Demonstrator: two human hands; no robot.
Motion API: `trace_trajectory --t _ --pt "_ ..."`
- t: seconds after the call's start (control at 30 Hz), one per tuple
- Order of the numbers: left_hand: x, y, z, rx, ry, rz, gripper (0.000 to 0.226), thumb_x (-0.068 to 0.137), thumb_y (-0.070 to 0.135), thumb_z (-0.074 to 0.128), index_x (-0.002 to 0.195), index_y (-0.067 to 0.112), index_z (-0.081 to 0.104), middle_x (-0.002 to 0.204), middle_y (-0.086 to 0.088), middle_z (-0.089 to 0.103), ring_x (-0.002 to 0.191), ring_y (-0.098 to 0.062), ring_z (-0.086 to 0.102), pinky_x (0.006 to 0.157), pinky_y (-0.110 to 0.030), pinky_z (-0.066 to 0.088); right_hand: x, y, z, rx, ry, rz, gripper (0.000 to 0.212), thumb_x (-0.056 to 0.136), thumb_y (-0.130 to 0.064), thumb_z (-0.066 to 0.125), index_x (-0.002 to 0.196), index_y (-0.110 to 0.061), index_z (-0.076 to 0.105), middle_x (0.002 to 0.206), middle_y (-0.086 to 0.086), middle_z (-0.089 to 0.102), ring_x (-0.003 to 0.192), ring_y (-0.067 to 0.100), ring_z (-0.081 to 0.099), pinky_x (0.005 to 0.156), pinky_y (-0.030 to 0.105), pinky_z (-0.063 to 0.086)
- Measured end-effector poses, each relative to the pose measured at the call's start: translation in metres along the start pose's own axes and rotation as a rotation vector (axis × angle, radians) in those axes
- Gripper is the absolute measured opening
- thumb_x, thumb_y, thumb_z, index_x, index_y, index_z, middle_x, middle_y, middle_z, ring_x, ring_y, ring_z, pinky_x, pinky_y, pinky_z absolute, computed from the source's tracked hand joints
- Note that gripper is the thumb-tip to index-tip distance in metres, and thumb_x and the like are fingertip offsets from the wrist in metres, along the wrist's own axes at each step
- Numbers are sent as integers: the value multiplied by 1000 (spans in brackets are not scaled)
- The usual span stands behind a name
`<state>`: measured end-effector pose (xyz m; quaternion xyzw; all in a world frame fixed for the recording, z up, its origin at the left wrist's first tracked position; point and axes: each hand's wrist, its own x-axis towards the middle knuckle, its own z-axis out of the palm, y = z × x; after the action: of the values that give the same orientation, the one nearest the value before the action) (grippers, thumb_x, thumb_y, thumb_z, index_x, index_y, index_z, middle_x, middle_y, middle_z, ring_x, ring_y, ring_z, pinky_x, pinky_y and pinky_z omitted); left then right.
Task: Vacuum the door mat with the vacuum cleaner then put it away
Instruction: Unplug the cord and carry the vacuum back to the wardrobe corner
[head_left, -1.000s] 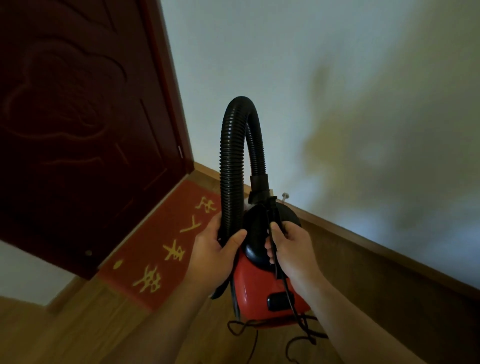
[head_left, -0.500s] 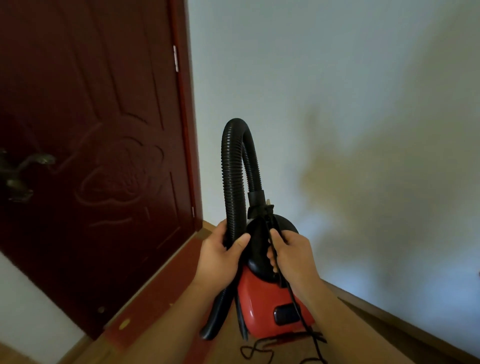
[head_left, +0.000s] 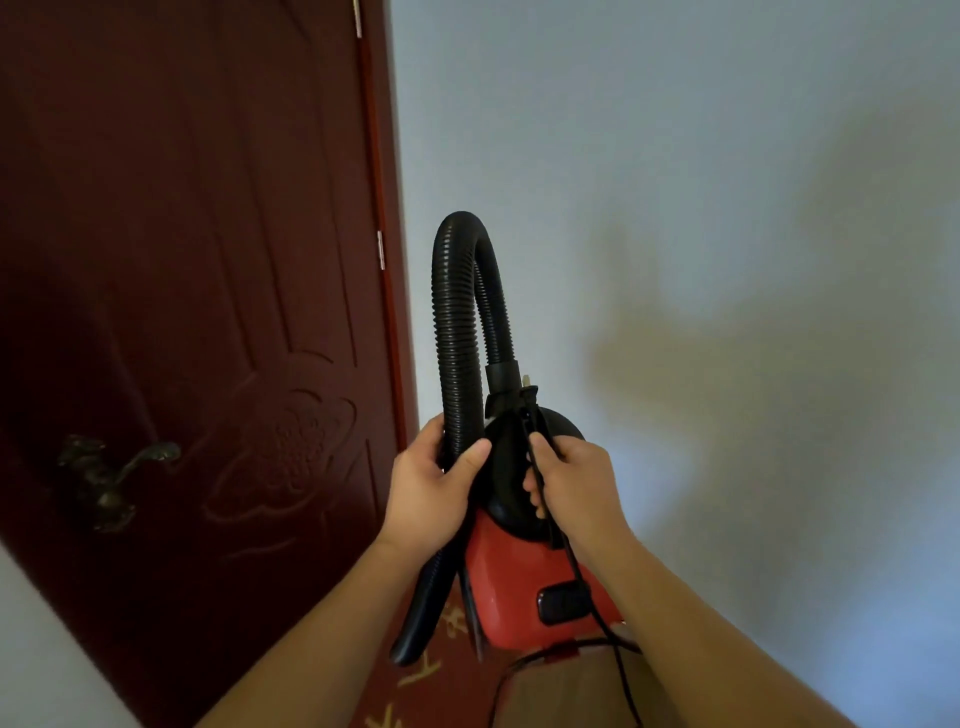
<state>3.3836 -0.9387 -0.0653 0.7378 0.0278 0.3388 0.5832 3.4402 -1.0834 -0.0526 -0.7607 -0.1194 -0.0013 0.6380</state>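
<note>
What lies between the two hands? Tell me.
In the head view, the red vacuum cleaner's black rounded front lies between the left hand, gripping the ribbed black hose, and the right hand, holding the black cord.

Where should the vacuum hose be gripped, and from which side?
Probably low on the straight ribbed run of the hose, coming from the left: it stands upright there, ribs resist slipping, and the left hand wraps it there. The right side is taken by the vacuum body and the right hand.
</note>
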Motion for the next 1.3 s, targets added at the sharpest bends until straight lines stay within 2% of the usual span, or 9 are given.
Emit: trace_trajectory --t 0.13,0.33,0.43,0.6,0.7,0.93,1.07,1.2,1.3 --pt "20 25 4 46 53 53 23 95 10 69 107 29 66 95 24 74 90 4 69 77 -9 49 18 -27 -4 59 -47 -33 40 102 -25 55 75 3 64 53 4 61 44 18 52 46 29 45" --pt "27 43 13 112 213 65 22 94 11 70 115 17 69 95 16 75 92 1 70 79 -11 50 41 -41 -10 101 -170 -101 42 102 -27 55 71 0 64 52 4 62 43 19 53 45 30 45" --pt "21 55 16 155 275 54 20 94 11 70 113 19 68 91 14 74 89 3 69 76 -10 49 46 -48 -13 129 -240 -114 41 101 -27 56 72 0 65 52 4 62 44 19 54 45 30 46" --pt "9 77 12 218 370 11 20 95 15 69 115 19 68 96 15 74 93 -2 70 77 -15 52 48 -60 -12 173 -358 -118 42 101 -28 57 70 0 66 52 8 62 45 23 54 46 33 46" --pt "-3 92 4 247 425 -9 20 95 15 69 115 19 68 98 13 75 94 -3 70 79 -16 53 40 -69 -6 198 -435 -124 41 101 -27 58 69 -3 65 51 5 61 44 20 54 45 31 46" --pt "-51 129 -35 319 582 9 22 95 13 69 114 26 68 100 14 76 97 -2 70 80 -14 53 -11 -98 21 243 -582 -171 40 101 -26 58 73 1 66 50 5 61 41 17 54 42 29 44" --pt "-93 151 -70 328 653 7 21 96 14 68 113 27 68 100 10 76 96 -7 72 80 -21 56 -58 -113 44 259 -663 -170 41 100 -27 60 71 0 68 50 5 61 41 18 54 43 29 44" --pt "-144 178 -113 366 727 4 18 96 12 67 104 29 68 92 12 77 88 -5 73 73 -18 55 -119 -132 72 275 -743 -181 41 101 -25 59 71 2 68 50 6 61 38 16 52 39 26 42" --pt "-184 197 -152 404 770 1 12 96 14 68 103 24 68 86 11 75 82 -6 72 68 -18 53 -170 -146 95 300 -800 -179 40 101 -24 59 73 3 68 51 6 60 38 15 51 39 26 42"
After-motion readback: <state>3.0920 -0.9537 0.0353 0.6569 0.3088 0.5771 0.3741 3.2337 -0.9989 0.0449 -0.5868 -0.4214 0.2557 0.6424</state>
